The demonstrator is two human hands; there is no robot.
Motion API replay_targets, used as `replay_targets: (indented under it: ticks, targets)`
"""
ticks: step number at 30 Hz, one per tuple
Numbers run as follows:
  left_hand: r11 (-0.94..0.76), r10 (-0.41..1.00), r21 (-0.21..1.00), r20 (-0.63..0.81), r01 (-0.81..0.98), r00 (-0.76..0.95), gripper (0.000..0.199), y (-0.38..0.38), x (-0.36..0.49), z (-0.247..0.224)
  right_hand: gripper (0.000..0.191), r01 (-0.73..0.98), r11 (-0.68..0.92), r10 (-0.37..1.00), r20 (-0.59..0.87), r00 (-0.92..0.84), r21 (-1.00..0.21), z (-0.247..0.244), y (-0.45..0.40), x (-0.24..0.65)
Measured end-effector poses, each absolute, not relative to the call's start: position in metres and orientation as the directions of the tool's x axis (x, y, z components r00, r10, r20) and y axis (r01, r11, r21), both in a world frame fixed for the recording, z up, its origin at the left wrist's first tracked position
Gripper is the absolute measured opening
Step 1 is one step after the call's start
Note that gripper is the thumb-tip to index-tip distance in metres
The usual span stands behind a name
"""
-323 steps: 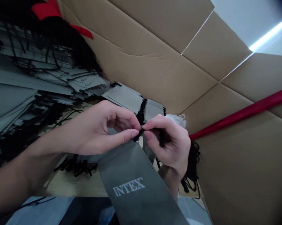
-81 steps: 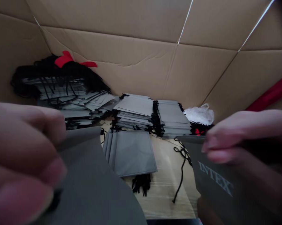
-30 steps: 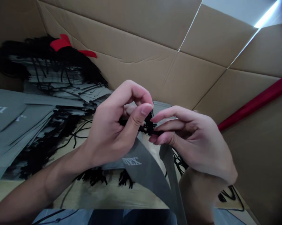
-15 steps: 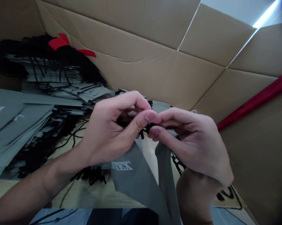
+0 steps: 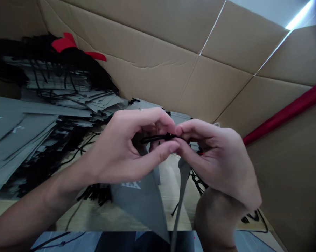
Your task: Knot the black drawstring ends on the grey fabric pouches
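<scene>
A knotted black cord (image 5: 161, 137) stretches between my two hands at the centre of the head view. My left hand (image 5: 128, 147) is curled round it, thumb and fingers closing near the knot. The fingertips of my right hand (image 5: 215, 154) pinch the cord's other side, touching my left thumb. Below hangs a grey bag-like piece (image 5: 139, 203) with white lettering, partly hidden by my left hand. A narrow grey strip (image 5: 182, 182) hangs under my right hand; how either joins the cord is hidden.
Grey printed pieces (image 5: 29, 140) with black cords lie stacked at the left. Behind them is a pile of black cords (image 5: 95, 70) with a red strip (image 5: 64, 42). Cardboard walls (image 5: 147, 45) stand behind, a dark red band (image 5: 286, 112) at right.
The black cord and its knot now show between my fingers. My left fingers have shifted, and the hanging grey pieces have swung and turned, with a wider gap between them.
</scene>
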State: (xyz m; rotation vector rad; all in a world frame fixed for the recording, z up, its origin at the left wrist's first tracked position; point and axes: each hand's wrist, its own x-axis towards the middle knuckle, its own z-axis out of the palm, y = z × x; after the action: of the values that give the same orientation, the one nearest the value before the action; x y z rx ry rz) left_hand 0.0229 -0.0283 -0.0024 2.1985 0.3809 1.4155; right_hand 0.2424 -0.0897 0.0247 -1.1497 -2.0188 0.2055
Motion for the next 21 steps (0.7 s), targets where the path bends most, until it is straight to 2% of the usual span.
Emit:
replay_targets:
  ticks: [3, 8, 12, 21]
  targets:
    - [-0.867, 0.458, 0.496, 0.747, 0.056, 0.481, 0.011, -0.027, 0.013, 0.003, 0.004, 0.676, 0.585, 0.764, 0.584, -0.274, -0.448, 0.026, -0.090, 0.249]
    - [-0.868, 0.486, 0.476, 0.750, 0.144, 0.448, 0.006, -0.024, 0.008, 0.004, 0.015, 0.676, 0.615, 0.734, 0.607, -0.304, -0.405, 0.023, -0.093, 0.252]
    - [-0.844, 0.520, 0.518, 0.726, 0.140, 0.450, 0.006, -0.023, 0.007, 0.004, 0.035, 0.693, 0.577, 0.756, 0.604, -0.253, -0.432, 0.021, -0.097, 0.251]
    - [-0.820, 0.539, 0.563, 0.698, 0.104, 0.472, 0.008, -0.026, 0.006, 0.008, 0.036, 0.706, 0.615, 0.712, 0.632, -0.305, -0.351, 0.021, -0.097, 0.249]
